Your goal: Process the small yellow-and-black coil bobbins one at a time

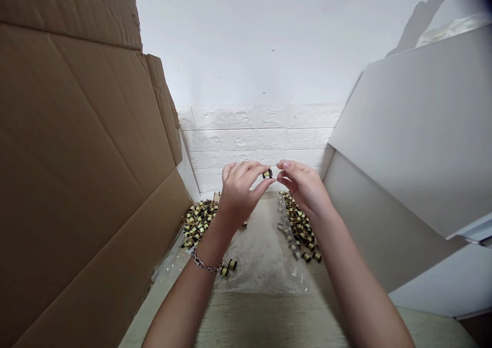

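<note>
My left hand [241, 186] pinches a small transformer [267, 174], a black bobbin wrapped in yellow tape, between thumb and fingertips. It is held up above the work surface. Close to its right side is my right hand [302, 181], thumb and forefinger pressed together. Whether a thin wire or anything else is between those fingertips is too small to tell. Below lie a left pile of similar transformers [198, 222] and a right pile of transformers [302, 225], some with copper-coloured wires. A few loose ones [229, 267] rest beside my left wrist.
A clear plastic sheet [261, 256] covers part of the pale table [269, 320]. Tall brown cardboard [77, 148] walls the left side. White panels [415, 127] stand on the right, and a white brick-patterned wall [234, 127] closes the back.
</note>
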`<move>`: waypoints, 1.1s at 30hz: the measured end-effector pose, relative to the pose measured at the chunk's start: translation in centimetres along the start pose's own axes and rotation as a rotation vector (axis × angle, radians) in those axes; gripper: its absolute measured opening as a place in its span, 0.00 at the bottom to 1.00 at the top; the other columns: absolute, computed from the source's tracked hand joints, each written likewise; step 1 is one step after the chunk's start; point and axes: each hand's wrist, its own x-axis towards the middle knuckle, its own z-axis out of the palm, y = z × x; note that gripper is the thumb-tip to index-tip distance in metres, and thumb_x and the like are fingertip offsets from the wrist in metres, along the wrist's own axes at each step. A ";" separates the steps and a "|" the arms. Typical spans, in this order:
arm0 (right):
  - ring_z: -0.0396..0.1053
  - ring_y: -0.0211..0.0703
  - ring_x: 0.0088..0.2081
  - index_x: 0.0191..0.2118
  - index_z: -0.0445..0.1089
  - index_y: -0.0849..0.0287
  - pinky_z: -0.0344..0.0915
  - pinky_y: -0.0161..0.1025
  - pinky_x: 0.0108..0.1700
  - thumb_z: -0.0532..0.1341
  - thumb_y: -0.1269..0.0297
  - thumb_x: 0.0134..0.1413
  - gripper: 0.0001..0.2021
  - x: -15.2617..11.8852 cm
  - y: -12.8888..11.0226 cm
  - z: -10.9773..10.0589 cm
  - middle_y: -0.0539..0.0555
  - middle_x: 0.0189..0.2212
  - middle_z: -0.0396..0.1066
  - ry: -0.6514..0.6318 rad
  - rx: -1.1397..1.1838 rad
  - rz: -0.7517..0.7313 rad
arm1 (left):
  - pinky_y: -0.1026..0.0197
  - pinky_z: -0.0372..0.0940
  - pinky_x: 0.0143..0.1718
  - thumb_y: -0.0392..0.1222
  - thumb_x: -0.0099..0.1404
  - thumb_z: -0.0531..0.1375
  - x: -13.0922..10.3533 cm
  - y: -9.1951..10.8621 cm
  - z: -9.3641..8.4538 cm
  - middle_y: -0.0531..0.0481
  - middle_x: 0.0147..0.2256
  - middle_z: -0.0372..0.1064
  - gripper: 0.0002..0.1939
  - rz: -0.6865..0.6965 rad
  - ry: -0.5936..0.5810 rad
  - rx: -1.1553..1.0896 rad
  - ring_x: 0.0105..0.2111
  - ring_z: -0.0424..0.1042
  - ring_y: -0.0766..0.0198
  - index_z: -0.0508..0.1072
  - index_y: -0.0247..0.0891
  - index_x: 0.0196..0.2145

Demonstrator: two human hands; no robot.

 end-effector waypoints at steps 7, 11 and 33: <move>0.60 0.33 0.30 0.26 0.70 0.57 0.58 0.35 0.37 0.61 0.59 0.43 0.07 -0.2 -0.3 -0.5 0.48 0.28 0.65 0.006 -0.203 -0.164 | 0.59 0.53 0.42 0.46 0.56 0.57 -0.1 -0.1 0.1 0.52 0.33 0.69 0.09 -0.009 -0.011 0.034 0.35 0.66 0.66 0.69 0.42 0.35; 0.61 0.37 0.34 0.25 0.69 0.57 0.58 0.37 0.40 0.60 0.59 0.45 0.07 -0.3 -0.6 -0.5 0.49 0.29 0.65 0.022 -0.386 -0.300 | 0.58 0.52 0.42 0.45 0.56 0.57 -0.2 -0.1 0.2 0.52 0.32 0.68 0.09 -0.013 -0.014 0.072 0.35 0.66 0.65 0.69 0.42 0.34; 0.63 0.39 0.37 0.30 0.69 0.55 0.59 0.37 0.39 0.58 0.59 0.48 0.07 -1.0 -1.2 0.2 0.51 0.33 0.66 0.110 -0.625 -0.492 | 0.56 0.52 0.43 0.46 0.55 0.57 -0.4 -0.1 0.5 0.51 0.33 0.69 0.09 -0.065 0.032 0.106 0.36 0.65 0.63 0.70 0.41 0.34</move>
